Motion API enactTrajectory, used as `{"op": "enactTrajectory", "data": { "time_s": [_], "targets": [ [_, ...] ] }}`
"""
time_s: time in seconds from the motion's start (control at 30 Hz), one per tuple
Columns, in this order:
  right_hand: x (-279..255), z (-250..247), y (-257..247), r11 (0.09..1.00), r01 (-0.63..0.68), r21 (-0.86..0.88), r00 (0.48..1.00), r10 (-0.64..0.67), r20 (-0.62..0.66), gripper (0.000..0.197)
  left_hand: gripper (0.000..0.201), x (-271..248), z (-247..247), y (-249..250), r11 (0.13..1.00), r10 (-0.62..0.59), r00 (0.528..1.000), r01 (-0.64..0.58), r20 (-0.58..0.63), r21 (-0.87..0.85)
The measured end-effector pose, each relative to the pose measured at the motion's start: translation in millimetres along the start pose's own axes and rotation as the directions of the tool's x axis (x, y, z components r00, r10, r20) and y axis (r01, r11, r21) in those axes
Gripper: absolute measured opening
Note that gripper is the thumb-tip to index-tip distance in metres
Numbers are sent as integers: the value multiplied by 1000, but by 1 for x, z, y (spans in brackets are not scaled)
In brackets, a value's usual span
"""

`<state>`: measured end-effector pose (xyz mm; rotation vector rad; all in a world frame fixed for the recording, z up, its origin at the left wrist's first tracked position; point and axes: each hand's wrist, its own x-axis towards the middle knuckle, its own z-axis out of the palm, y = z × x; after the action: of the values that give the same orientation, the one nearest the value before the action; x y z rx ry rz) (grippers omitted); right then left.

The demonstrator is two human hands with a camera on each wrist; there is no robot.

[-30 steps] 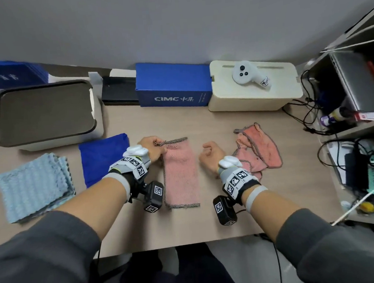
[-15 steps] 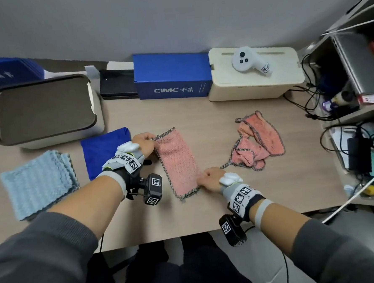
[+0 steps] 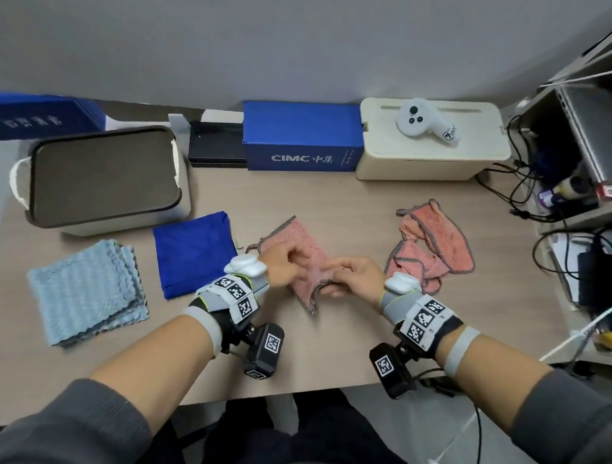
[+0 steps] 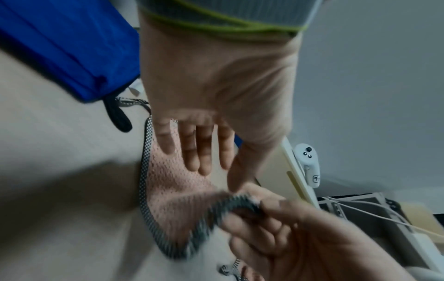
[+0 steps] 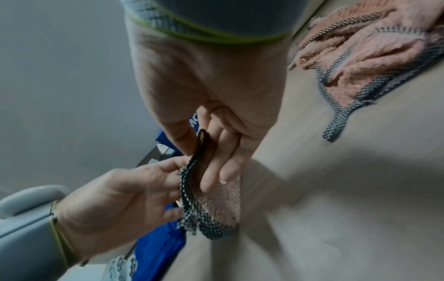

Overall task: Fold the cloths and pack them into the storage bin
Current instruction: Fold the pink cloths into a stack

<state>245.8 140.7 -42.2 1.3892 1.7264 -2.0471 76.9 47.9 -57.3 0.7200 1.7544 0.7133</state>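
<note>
A pink cloth (image 3: 307, 246) with a checked border lies mid-table, its near end lifted and bent over. My right hand (image 3: 339, 276) pinches that checked edge between thumb and fingers (image 5: 209, 171). My left hand (image 3: 288, 261) is over the cloth's middle (image 4: 173, 186), fingers (image 4: 192, 152) straight on it and thumb reaching the raised edge. A second pink cloth (image 3: 430, 245) sits crumpled to the right. A folded blue cloth (image 3: 194, 253) and a folded light-blue cloth (image 3: 86, 292) lie to the left. The white storage bin (image 3: 128, 224) stands at the back left.
Along the back wall stand a black box (image 3: 217, 147), a blue box (image 3: 302, 135) and a cream box (image 3: 432, 159) with a white controller (image 3: 423, 120) on top. A shelf (image 3: 583, 215) with cables borders the table's right side. Bare table lies in front of my hands.
My right hand took the pink cloth's near end and carried it up toward the far end. My left hand moved from the far left corner onto the cloth's middle.
</note>
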Motion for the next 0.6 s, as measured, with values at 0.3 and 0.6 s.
{"op": "enactTrajectory", "data": {
  "time_s": [0.3, 0.6],
  "targets": [
    [17, 1, -15, 977, 103, -189, 995, -102, 14, 25, 40, -7, 18, -9, 982, 69, 996, -57, -64, 179],
    [75, 7, -46, 834, 87, -544, 960, -216, -178, 26, 30, 15, -15, -23, 977, -28, 925, 105, -379, 184]
  ]
}}
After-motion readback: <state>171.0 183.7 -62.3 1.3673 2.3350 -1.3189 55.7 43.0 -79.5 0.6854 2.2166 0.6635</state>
